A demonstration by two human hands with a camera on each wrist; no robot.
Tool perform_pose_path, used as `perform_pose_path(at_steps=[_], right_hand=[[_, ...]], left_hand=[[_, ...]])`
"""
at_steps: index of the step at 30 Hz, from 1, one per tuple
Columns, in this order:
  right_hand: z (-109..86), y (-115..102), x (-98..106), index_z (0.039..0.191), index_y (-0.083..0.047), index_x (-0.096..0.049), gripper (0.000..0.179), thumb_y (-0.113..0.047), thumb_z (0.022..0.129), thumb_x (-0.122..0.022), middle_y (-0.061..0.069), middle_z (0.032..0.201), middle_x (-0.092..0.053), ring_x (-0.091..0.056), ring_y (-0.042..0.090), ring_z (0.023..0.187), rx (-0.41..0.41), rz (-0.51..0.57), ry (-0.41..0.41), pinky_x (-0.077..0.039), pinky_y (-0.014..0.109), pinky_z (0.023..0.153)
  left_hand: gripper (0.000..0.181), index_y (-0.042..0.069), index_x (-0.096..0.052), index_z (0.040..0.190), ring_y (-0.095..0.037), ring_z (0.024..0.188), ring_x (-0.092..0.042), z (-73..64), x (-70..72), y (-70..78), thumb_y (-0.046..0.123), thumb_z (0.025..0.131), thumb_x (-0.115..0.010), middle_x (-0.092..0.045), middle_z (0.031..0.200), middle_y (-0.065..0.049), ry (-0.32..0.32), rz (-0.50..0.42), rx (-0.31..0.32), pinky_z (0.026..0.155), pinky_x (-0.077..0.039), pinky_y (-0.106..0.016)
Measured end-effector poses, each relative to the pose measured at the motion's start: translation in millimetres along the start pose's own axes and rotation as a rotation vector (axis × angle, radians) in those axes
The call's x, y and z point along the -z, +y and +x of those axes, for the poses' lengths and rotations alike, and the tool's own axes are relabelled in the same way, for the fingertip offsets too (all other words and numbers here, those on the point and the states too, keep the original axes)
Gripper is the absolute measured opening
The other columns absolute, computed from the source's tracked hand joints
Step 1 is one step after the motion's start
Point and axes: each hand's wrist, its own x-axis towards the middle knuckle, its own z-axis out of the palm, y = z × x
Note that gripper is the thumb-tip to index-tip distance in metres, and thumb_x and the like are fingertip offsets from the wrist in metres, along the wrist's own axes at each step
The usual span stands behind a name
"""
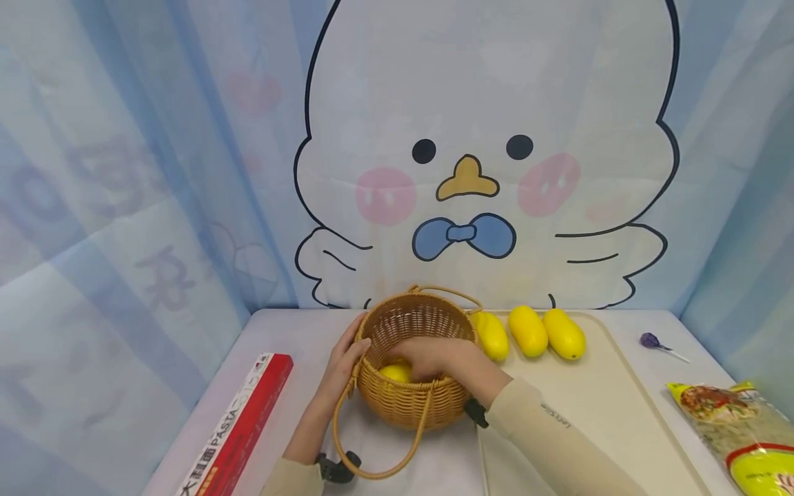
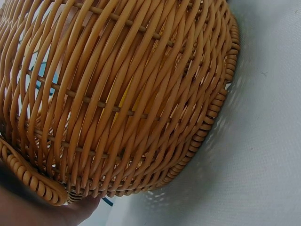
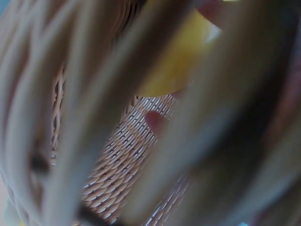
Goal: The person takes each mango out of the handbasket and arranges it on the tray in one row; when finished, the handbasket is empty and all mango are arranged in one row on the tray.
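A round wicker basket (image 1: 412,403) stands tilted on the table, its mouth facing up. At its left rim, my left hand (image 1: 340,365) grips the edge; in the left wrist view a bit of that hand shows beneath the woven wall (image 2: 117,103). My right hand (image 1: 434,355) reaches down inside the basket and holds a smooth yellow oval fruit (image 1: 397,373). Through the weave, the right wrist view shows this fruit (image 3: 174,56) with fingertips (image 3: 155,121) beside it; the rest of the grasp is hidden.
Behind the right forearm, three yellow oval fruits (image 1: 528,331) lie at the back of a cream tray (image 1: 595,413). A red-and-white pasta box (image 1: 238,427) lies left. At right are a purple lollipop (image 1: 651,340) and a food bag (image 1: 738,434). The basket's loop handle (image 1: 384,475) hangs forward.
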Motion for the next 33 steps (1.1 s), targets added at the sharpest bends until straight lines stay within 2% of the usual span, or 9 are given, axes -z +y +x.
perform_pose_path(at_steps=[5, 11, 18, 25, 29, 33], right_hand=[[1.2, 0.0, -0.5, 0.141, -0.026, -0.057, 0.061, -0.002, 0.086, -0.066, -0.007, 0.138, -0.061, -0.056, 0.013, 0.127, 0.004, -0.001, -0.033, -0.044, 0.039, 0.113], [0.3, -0.9, -0.1, 0.137, -0.026, -0.060, 0.058, -0.002, 0.085, -0.067, -0.007, 0.133, -0.064, -0.058, 0.010, 0.118, -0.015, 0.006, -0.031, -0.047, 0.036, 0.109], [-2.0, 0.5, 3.2, 0.133, -0.023, -0.063, 0.056, -0.008, 0.081, -0.074, -0.006, 0.128, -0.067, -0.061, 0.012, 0.114, 0.000, -0.020, 0.015, -0.049, 0.036, 0.105], [-4.2, 7.7, 5.9, 0.130, -0.023, -0.064, 0.055, -0.013, 0.078, -0.079, -0.008, 0.119, -0.069, -0.060, 0.009, 0.100, 0.015, -0.020, 0.066, -0.052, 0.033, 0.095], [-8.4, 10.6, 5.6, 0.133, -0.021, -0.063, 0.058, -0.015, 0.078, -0.080, -0.007, 0.124, -0.067, -0.060, 0.011, 0.105, 0.009, -0.004, 0.110, -0.051, 0.036, 0.098], [-12.3, 11.4, 5.8, 0.135, -0.023, -0.062, 0.060, -0.018, 0.078, -0.081, -0.006, 0.131, -0.065, -0.059, 0.016, 0.117, -0.004, -0.003, 0.146, -0.049, 0.041, 0.105]], left_hand=[[0.055, 0.029, -0.032, 0.156, -0.029, 0.152, -0.027, -0.5, 0.0, 0.9, 0.032, 0.102, -0.045, -0.030, 0.163, 0.000, 0.005, 0.000, 0.002, 0.122, -0.023, -0.056], [0.055, 0.031, -0.033, 0.155, -0.028, 0.151, -0.028, -0.8, -0.4, 2.0, 0.032, 0.102, -0.047, -0.032, 0.162, 0.003, 0.012, -0.013, 0.024, 0.122, -0.025, -0.055], [0.057, 0.029, -0.031, 0.156, -0.030, 0.151, -0.027, -0.6, -1.3, 2.4, 0.033, 0.102, -0.046, -0.030, 0.163, 0.000, 0.013, -0.019, 0.031, 0.122, -0.024, -0.057], [0.056, 0.030, -0.032, 0.155, -0.029, 0.151, -0.028, 0.2, -1.0, 2.0, 0.034, 0.102, -0.047, -0.031, 0.163, 0.001, 0.019, -0.016, 0.035, 0.121, -0.025, -0.057], [0.054, 0.034, -0.034, 0.154, -0.028, 0.151, -0.027, -0.7, -1.1, 1.8, 0.035, 0.101, -0.048, -0.031, 0.163, 0.002, 0.016, -0.024, 0.034, 0.122, -0.024, -0.056], [0.054, 0.034, -0.034, 0.153, -0.028, 0.151, -0.028, -1.2, -1.4, 2.0, 0.035, 0.101, -0.048, -0.032, 0.162, 0.002, 0.019, -0.025, 0.030, 0.122, -0.023, -0.056]])
